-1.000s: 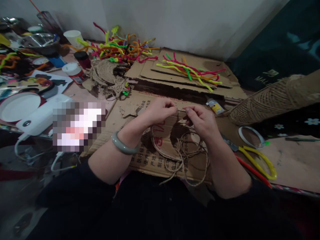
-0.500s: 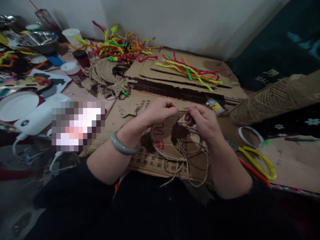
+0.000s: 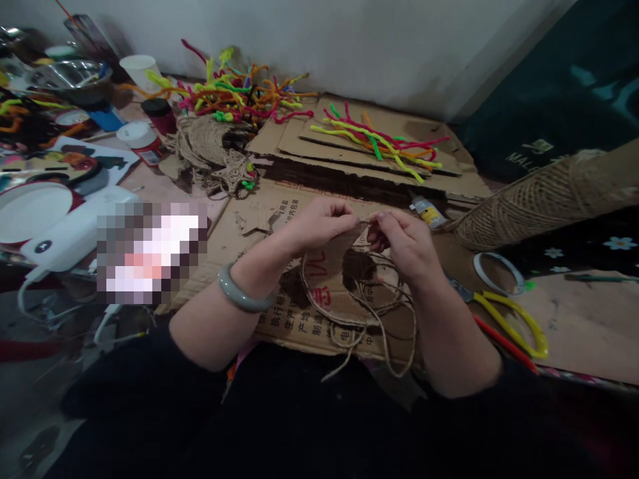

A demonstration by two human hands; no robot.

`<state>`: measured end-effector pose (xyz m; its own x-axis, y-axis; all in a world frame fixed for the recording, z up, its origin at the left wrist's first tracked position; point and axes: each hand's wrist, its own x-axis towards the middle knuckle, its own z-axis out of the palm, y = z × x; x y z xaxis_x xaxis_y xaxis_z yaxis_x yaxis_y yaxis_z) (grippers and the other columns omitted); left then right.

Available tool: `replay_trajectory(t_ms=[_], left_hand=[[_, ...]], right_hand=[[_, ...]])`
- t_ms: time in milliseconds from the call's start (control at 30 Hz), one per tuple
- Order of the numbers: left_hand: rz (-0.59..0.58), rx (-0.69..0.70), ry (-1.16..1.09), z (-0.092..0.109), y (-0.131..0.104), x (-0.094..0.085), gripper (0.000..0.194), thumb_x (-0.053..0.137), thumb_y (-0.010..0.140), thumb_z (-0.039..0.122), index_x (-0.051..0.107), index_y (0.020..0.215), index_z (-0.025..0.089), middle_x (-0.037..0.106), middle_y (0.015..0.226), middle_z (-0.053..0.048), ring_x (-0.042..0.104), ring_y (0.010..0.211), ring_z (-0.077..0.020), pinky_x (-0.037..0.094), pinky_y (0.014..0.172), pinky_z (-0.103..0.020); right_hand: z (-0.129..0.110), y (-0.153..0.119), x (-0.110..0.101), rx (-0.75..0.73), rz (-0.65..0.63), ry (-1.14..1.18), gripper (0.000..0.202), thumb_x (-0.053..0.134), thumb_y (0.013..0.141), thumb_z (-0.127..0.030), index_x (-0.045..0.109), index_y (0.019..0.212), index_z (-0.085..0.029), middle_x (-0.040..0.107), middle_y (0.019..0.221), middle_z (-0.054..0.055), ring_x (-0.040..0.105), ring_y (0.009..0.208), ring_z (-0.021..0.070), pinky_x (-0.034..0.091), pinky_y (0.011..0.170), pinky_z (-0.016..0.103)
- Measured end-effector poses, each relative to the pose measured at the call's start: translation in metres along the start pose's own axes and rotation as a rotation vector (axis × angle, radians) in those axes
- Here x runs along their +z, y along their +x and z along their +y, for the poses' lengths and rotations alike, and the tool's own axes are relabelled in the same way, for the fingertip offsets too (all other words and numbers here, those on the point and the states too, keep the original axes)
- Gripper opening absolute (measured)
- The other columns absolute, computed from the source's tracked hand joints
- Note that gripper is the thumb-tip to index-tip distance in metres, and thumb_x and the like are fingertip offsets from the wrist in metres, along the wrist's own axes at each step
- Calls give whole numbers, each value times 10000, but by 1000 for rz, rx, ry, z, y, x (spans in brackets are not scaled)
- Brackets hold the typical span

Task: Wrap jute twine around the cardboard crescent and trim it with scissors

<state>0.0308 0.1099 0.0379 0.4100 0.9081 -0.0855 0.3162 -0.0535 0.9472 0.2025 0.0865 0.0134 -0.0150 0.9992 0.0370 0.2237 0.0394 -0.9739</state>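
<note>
A crescent-shaped cardboard cutout (image 3: 327, 289) with red print hangs below my hands, jute twine running along its outer edge. My left hand (image 3: 329, 223), with a bangle on the wrist, is closed in a pinch at the cutout's upper tip. Beside it, my right hand (image 3: 407, 246) pinches the jute twine (image 3: 413, 336) close to that same tip. Loose loops of the twine dangle beneath and behind the crescent. The exact contact at the fingertips is partly hidden by the fingers.
Under my hands lies a printed cardboard sheet (image 3: 284, 313) with a cardboard star (image 3: 255, 223). Yellow-handled scissors (image 3: 519, 319), a glue tube (image 3: 428, 211) and a twine-wrapped tube (image 3: 539, 196) are at right. Colourful pipe cleaners (image 3: 379, 143) lie behind; a blurred-out device (image 3: 152, 253) sits left.
The cardboard crescent has tilted slightly and its lower edge sits a little lower. The loose twine loops have shifted. Both hands keep nearly the same place and pinch.
</note>
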Motion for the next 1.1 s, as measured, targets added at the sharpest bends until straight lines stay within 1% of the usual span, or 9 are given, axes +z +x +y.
replay_trajectory(t_ms=[100,267,400,500,567,667,800,933,1100], left_hand=[[-1,-6,-18,0,0,0,147,546,779,224,575,654,152,480,592,44,392,563,-85,308,536,-230],[-14,-19,-6,-1,-1,2,148,547,789,229,582,667,153,487,590,42,403,557,-84,302,526,-230],[-48,9,-44,-1,-3,2,208,552,821,291,580,670,150,474,591,39,393,556,-83,287,512,-228],[-57,35,-51,1,-4,1,197,553,824,259,574,664,147,454,601,41,372,561,-77,281,512,-223],[-53,26,-55,4,-4,-1,186,548,823,235,566,659,150,445,596,46,359,551,-74,279,510,-222],[-62,6,-81,7,-6,-2,178,554,824,236,566,667,153,452,582,52,360,536,-73,283,512,-227],[-49,-21,-78,11,-8,-1,166,562,816,219,575,665,150,460,573,54,364,529,-72,286,518,-232],[-69,-32,-80,10,-8,0,177,567,828,239,582,676,148,448,568,53,351,517,-69,263,498,-230],[-81,5,-119,5,-6,0,191,560,853,276,605,719,148,459,583,47,357,511,-67,258,479,-220]], right_hand=[[-1,0,0,-11,-6,-1,435,633,754,-618,562,683,-195,563,555,-27,513,475,86,433,467,222],[-4,-3,2,-19,5,-34,352,679,735,-518,576,692,-185,543,549,-39,493,467,75,424,468,219],[-5,-3,1,-57,-16,-51,381,648,768,-550,561,681,-189,524,544,-39,489,474,77,423,469,225],[-5,-2,0,-77,3,-8,415,617,780,-610,601,774,-196,548,576,-37,504,488,80,430,473,227],[-5,-2,0,-94,18,21,416,632,769,-610,623,851,-203,566,600,-38,512,498,81,435,478,227],[-6,-3,1,-134,1,28,358,683,745,-534,634,874,-204,568,612,-42,509,508,82,441,488,230],[-8,-5,3,-178,7,-32,224,671,761,-423,619,797,-209,544,599,-48,502,510,84,449,504,241],[-7,-5,3,-196,20,-74,166,628,784,-372,616,782,-206,552,606,-43,510,514,85,452,505,242],[-3,-4,2,-227,2,-89,120,613,796,-308,645,809,-193,594,628,-36,525,514,80,453,511,238]])
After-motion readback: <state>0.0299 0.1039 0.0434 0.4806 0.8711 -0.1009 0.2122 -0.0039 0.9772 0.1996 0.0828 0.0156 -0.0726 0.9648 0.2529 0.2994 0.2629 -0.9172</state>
